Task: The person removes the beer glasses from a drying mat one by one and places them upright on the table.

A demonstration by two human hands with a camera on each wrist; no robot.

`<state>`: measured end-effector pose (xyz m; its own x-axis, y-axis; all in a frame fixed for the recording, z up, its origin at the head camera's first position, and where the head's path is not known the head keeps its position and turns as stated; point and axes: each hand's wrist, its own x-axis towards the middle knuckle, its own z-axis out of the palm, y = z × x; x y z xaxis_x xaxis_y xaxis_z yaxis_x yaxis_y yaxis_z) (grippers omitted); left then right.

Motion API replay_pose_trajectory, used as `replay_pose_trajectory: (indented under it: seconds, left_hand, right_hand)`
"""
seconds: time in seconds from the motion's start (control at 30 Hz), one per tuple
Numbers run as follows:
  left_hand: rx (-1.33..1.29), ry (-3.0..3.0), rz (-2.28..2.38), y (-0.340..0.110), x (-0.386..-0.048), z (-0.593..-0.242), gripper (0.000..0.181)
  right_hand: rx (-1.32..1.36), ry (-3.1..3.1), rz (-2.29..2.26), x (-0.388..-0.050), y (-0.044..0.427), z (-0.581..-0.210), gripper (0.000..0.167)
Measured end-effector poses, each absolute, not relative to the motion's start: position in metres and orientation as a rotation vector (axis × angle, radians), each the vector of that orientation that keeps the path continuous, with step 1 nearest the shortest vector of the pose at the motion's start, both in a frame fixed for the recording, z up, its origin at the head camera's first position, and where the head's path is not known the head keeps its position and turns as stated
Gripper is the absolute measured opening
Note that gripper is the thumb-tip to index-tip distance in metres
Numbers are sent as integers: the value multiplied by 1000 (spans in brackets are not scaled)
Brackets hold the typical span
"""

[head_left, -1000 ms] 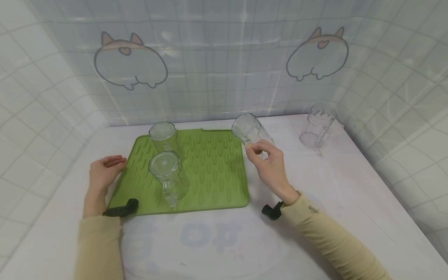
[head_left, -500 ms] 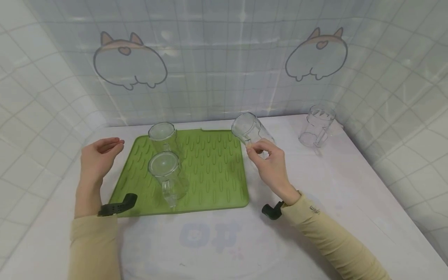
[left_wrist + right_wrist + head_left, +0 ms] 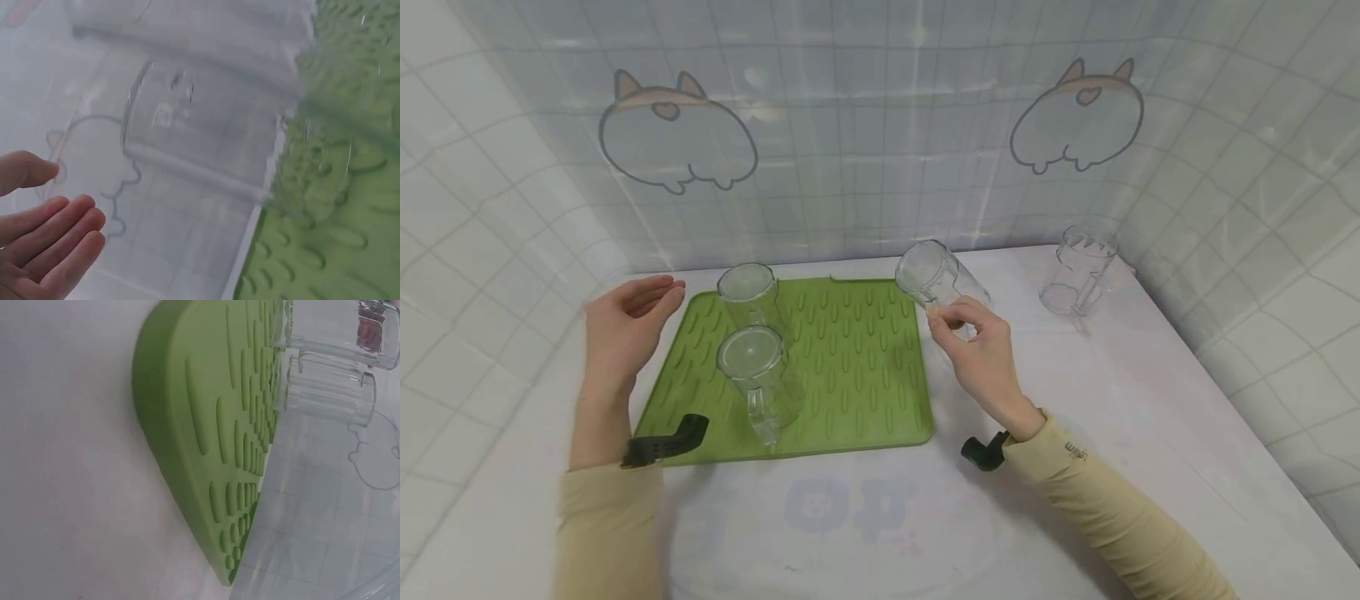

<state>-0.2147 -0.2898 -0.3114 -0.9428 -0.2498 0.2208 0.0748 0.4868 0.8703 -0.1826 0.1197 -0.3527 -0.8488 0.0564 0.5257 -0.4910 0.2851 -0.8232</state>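
Observation:
My right hand (image 3: 976, 354) pinches the handle of a clear glass mug (image 3: 951, 279), which tilts over the right back corner of the green ridged mat (image 3: 850, 375). In the right wrist view the hand is hidden, and only a glass curve (image 3: 375, 587) shows at the lower corner. My left hand (image 3: 628, 325) is raised beside the mat's left edge, holding nothing; its fingers (image 3: 69, 262) are extended in the left wrist view. Two more glass mugs stand on the mat's left half, a rear mug (image 3: 751, 296) and a front mug (image 3: 763, 375) whose handle faces me.
Another glass mug (image 3: 1078, 271) stands on the white tabletop (image 3: 1120, 433) at the back right. Tiled-pattern sheeting (image 3: 880, 167) with cartoon drawings closes off the back and both sides.
My left hand has lifted from the mat's left edge and moved farther back. The right hand and its mug have stayed nearly still.

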Motion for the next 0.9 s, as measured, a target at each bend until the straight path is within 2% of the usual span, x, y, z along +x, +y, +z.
replay_pose_trajectory:
  seconds: [0.6, 0.9]
  left_hand:
    - [-85, -2550, -1325, -239, -200, -282, 45]
    - [-248, -2507, -1397, -215, -190, -271, 38]
  right_hand:
    - [402, -2109, 1558, -182, 118, -348, 8]
    - [397, -2116, 1545, -180, 118, -346, 7]
